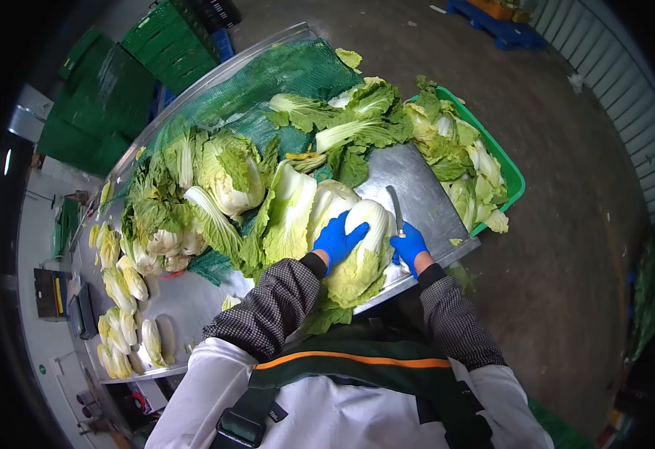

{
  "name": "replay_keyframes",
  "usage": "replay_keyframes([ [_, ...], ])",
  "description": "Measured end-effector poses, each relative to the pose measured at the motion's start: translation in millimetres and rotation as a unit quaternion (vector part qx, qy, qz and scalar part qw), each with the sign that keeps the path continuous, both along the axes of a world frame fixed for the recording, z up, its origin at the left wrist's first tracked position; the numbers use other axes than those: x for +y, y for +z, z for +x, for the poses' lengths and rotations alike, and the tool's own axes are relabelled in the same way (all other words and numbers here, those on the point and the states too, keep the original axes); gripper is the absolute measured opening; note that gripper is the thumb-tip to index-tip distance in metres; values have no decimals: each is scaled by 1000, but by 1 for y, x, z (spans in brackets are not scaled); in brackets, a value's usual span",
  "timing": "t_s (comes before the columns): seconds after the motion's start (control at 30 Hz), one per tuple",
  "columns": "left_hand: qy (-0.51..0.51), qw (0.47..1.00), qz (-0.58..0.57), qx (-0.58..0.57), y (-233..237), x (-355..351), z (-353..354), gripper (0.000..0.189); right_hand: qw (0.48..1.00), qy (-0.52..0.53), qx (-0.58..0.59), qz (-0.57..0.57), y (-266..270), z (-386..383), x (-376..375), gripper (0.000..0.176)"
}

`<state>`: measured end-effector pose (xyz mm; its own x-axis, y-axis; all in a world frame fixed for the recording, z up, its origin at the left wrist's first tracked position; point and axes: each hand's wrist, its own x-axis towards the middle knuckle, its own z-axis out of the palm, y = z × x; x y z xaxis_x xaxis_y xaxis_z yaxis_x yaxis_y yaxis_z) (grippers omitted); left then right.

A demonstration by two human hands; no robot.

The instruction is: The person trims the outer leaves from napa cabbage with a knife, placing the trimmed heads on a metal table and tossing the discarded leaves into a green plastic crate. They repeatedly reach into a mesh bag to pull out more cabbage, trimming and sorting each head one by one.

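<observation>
A pale Chinese cabbage (372, 228) lies at the table's front edge, its white base pointing away from me. My left hand (338, 241), in a blue glove, grips it from the left side with the fingers over the top. In my right hand (410, 248), also gloved in blue, is a knife (395, 203) held by the handle, its blade pointing up and away just right of the cabbage. Large loose cabbage leaves (290, 213) lie left of the left hand. The fingertips of the right hand are partly hidden.
A green crate (513, 179) full of leaves stands at the table's right end. More cabbages (226, 176) and a green net (267, 71) cover the back of the metal table (417, 179). Small trimmed cabbages (151, 340) sit at the left. Green crates (166, 45) are stacked behind.
</observation>
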<state>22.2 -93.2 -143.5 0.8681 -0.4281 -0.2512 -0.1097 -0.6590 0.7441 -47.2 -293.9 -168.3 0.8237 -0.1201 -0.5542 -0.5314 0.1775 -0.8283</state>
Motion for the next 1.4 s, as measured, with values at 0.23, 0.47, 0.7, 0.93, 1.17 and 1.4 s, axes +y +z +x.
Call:
replay_keyframes([
  [0.23,47,998,-41,-32,43,-18,-19,107,959,41,-57,-276,14,-2,18,42],
  [0.47,31,991,-83,104,51,10,5,117,885,139,-105,-431,71,6,28,36],
  [0.7,154,692,-512,484,123,88,-11,54,830,169,-124,-516,62,17,-1,49],
  [0.93,172,615,-640,428,149,107,-24,55,936,199,-254,-140,206,27,84,67],
  [1.17,194,638,-618,417,135,133,-42,64,910,180,-310,-210,163,40,85,45],
  [1.4,112,534,-766,340,160,109,-38,77,889,234,-241,-311,146,40,93,56],
])
